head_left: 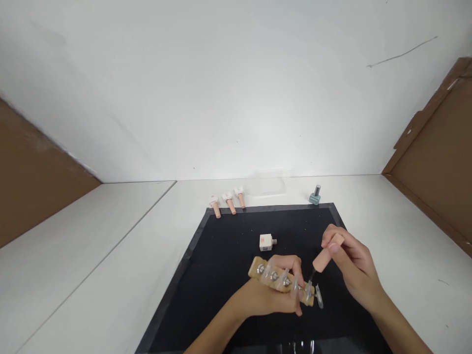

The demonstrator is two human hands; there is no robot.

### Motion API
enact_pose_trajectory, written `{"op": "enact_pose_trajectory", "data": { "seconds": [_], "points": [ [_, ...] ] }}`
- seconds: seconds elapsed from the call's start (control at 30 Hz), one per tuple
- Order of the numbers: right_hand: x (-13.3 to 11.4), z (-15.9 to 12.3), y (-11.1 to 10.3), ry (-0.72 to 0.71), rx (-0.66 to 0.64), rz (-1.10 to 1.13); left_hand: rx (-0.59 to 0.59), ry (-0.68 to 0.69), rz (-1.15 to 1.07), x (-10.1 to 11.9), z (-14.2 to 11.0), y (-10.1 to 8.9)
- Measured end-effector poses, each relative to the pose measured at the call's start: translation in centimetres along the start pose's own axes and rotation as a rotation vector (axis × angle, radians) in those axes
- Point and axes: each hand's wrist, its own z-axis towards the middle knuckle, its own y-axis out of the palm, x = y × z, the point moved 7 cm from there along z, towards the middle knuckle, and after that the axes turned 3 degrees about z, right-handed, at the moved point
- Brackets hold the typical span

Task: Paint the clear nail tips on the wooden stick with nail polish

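My left hand [269,297] is closed round a wooden nail tip stand [255,267], holding it above the black mat. Along the stand, clear false nail tips [295,286] are mounted on metal studs, several in all. Between the fingertips of my right hand [354,255] is a nail polish brush [323,259] with a peach cap. Its dark bristle end reaches down to a nail tip near the stand's right end; whether it touches, I cannot tell. A white polish bottle [265,242], uncapped, lies on its side behind the stand.
Three white bottles with peach caps [229,202] lie along the back left edge of the black mat [221,255]. A teal bottle [314,197] stands at the back right. A clear plastic tray [266,187] sits by the white wall. Brown cardboard [435,162] borders both sides.
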Motion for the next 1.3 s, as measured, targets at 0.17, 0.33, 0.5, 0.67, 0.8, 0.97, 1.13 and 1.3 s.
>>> {"op": "enact_pose_trajectory", "data": {
  "seconds": [0.17, 0.33, 0.5, 0.67, 0.8, 0.97, 1.13, 1.3],
  "points": [
    [0.5, -0.4, 0.1, 0.025, -0.009, 0.192, -0.029, 0.07, -0.071, 0.3, -0.1, -0.1],
    [0.2, -0.5, 1.4, 0.057, -0.172, 0.267, -0.101, 0.151, -0.313, 0.4, 0.4, 0.2],
    [-0.2, -0.3, 1.4, 0.034, -0.159, 0.209, -0.125, 0.143, -0.434, 0.6, 0.6, 0.5],
    [0.1, -0.5, 1.0, 0.022, -0.109, 0.203, -0.104, 0.078, -0.427, 0.4, 0.4, 0.5],
    [0.7, -0.4, 0.6, 0.021, -0.06, 0.178, -0.143, 0.108, -0.409, 0.3, 0.2, 0.6],
    [1.0, -0.1, 0.1, 0.036, 0.014, 0.169, -0.189, 0.133, -0.375, 0.2, 0.0, 0.9],
    [0.8, -0.1, 0.3, 0.073, 0.01, 0.243, -0.156, 0.121, -0.343, 0.3, -0.2, 0.6],
    [1.1, -0.1, 0.7, 0.095, -0.043, 0.174, -0.124, 0.104, -0.319, 0.0, -0.1, 0.4]
  ]
}}
